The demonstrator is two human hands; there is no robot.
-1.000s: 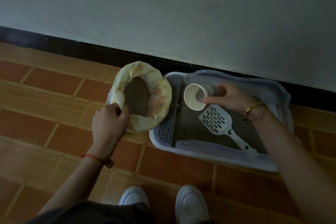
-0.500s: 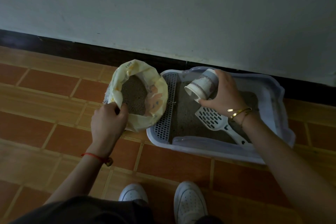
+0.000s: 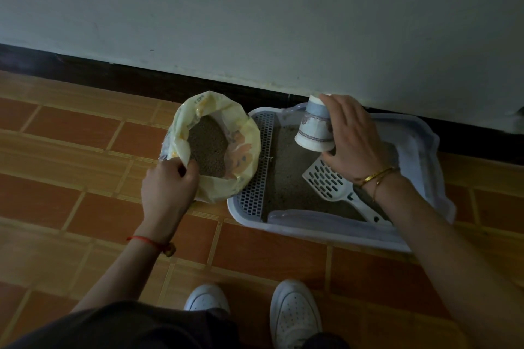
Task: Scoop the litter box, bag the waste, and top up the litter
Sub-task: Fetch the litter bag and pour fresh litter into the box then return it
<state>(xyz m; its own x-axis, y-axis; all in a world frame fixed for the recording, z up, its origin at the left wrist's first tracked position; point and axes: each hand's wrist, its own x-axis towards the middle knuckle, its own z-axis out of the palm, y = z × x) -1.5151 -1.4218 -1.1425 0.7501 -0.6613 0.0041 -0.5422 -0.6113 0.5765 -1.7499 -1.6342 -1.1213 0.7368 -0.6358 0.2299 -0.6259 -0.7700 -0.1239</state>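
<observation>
Right now the R hand (image 3: 354,144) has the paper cup (image 3: 314,127) tipped mouth-down over the far-left part of the litter box (image 3: 312,231), fingers (image 3: 340,113) wrapped round its side and thumb tucked by the rim; can't tell if grains are falling. L hand (image 3: 167,187) pinches the near rim of the litter bag (image 3: 243,147), holding the mouth wide, w/ the bag sitting on the floor just left of the box and seemingly against its perforated grate (image 3: 259,167). Looks like the top-up step, mid-pour. To do it well: keep the cup low over the litter bed (image 3: 286,178) so nothing bounces out, stay right of the grate, and sweep toward the right & near side rather than dumping one heap. The scoop (image 3: 326,181) lies in the box just near of the cup, handle pointing near-right, so pour around it or lift it out first. Give the cup a tap to clear it, then straight back to the bag while the L hand keeps the mouth open. Box liner is loose at the right, so don't snag it.
</observation>
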